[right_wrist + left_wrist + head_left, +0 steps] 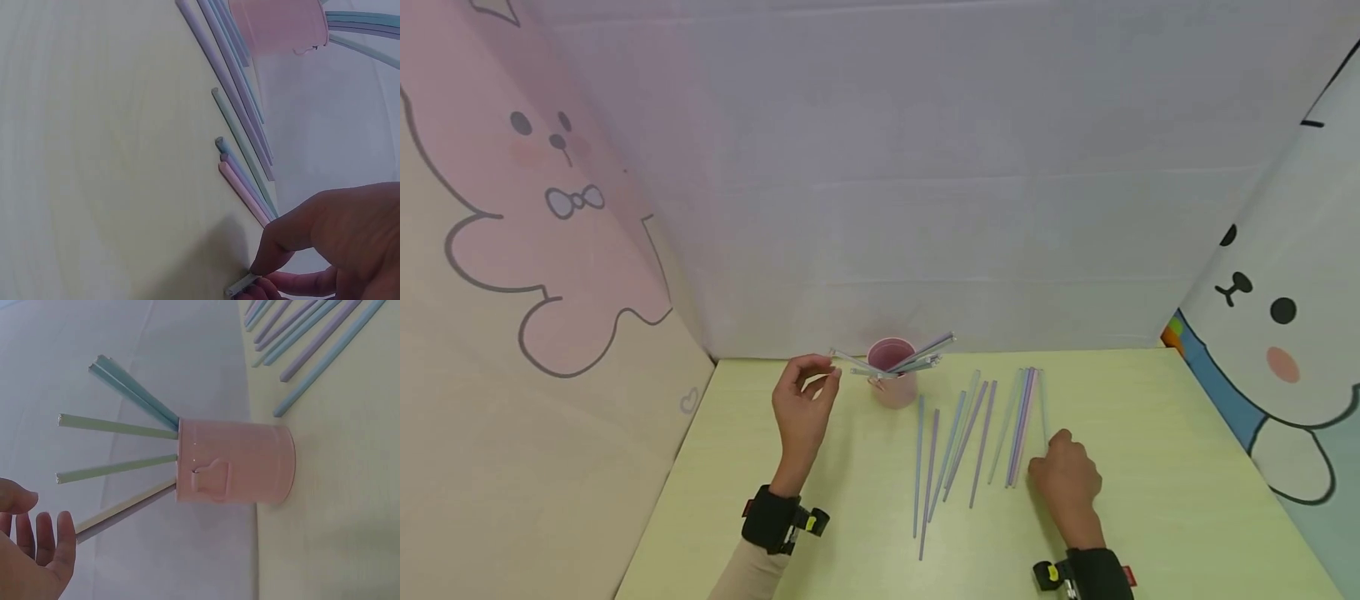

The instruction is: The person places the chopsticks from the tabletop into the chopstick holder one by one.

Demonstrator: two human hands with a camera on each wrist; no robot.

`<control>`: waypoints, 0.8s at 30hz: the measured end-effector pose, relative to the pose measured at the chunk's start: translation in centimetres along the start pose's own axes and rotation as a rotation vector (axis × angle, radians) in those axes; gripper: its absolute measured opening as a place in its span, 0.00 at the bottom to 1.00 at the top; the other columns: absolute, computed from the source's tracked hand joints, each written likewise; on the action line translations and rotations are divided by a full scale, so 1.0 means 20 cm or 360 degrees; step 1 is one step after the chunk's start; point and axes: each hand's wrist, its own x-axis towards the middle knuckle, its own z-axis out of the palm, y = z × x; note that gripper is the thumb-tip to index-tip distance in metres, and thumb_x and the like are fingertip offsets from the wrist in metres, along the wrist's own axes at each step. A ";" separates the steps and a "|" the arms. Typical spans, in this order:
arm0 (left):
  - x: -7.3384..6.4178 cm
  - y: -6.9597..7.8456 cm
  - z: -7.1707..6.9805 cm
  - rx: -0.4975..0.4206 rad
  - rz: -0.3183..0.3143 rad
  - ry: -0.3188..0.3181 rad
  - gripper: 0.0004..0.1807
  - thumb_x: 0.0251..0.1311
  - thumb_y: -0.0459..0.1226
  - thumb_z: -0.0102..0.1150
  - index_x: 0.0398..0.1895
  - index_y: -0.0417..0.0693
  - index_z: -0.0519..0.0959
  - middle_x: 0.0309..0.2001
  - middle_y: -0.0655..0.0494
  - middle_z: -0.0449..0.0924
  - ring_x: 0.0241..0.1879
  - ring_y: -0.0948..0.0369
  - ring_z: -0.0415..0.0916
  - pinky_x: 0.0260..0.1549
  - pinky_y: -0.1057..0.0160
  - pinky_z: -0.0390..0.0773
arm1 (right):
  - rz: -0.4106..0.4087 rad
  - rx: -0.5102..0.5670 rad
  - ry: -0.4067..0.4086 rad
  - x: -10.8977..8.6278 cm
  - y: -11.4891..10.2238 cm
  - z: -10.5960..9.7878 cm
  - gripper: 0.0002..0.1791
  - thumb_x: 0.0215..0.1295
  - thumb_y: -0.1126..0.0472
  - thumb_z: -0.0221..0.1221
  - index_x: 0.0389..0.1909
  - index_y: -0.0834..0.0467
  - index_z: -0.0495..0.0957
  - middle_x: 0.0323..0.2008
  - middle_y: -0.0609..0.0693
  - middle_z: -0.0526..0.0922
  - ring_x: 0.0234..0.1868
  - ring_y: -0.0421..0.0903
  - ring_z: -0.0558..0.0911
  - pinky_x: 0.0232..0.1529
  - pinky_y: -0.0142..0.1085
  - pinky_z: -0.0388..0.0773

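Pinching a stick (242,285) near its end, lower right of frame, my right hand (1065,477) is probably seeking control; loose-fingered, my left hand (802,408) is hovering by sticks (119,427) the central cup (895,395) is propping.

The pink cup (262,444) stands upright, pastel sticks (119,427) leaning outward from its mouth; loose sticks (982,444) lie flat on the tabletop (1165,442) nearby.

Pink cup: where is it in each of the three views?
Head: pink cup below centre.
Left wrist: near the middle, slightly right, turned sideways in the picture.
Right wrist: at the top edge, right of centre, partly cut off.
Shared landmark: sticks jutting from its mouth.
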 end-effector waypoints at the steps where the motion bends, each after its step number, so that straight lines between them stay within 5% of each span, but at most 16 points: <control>1: 0.00 0.00 0.00 0.0005 -0.0011 0.0001 0.12 0.53 0.22 0.66 0.41 0.29 0.78 0.39 0.40 0.79 0.39 0.52 0.79 0.37 0.64 0.86 | 0.0007 -0.0014 -0.0011 0.00 0.00 -0.01 0.11 0.53 0.68 0.54 0.36 0.71 0.68 0.25 0.67 0.76 0.19 0.60 0.76 0.09 0.44 0.67; 12: -0.08 0.08 0.01 0.0035 -0.0043 -0.0047 0.12 0.52 0.16 0.62 0.41 0.21 0.76 0.39 0.31 0.77 0.38 0.38 0.76 0.35 0.62 0.86 | -0.0019 -0.0025 -0.0084 -0.02 0.01 -0.10 0.09 0.51 0.67 0.58 0.25 0.66 0.66 0.19 0.59 0.71 0.18 0.53 0.72 0.10 0.39 0.66; 24: -0.24 0.03 0.03 0.0066 -0.0149 -0.0216 0.11 0.52 0.15 0.62 0.40 0.23 0.76 0.39 0.31 0.78 0.37 0.38 0.77 0.34 0.68 0.86 | -0.0001 -0.0061 -0.0218 -0.03 0.01 -0.14 0.09 0.52 0.69 0.59 0.30 0.68 0.69 0.22 0.59 0.73 0.21 0.53 0.72 0.13 0.40 0.68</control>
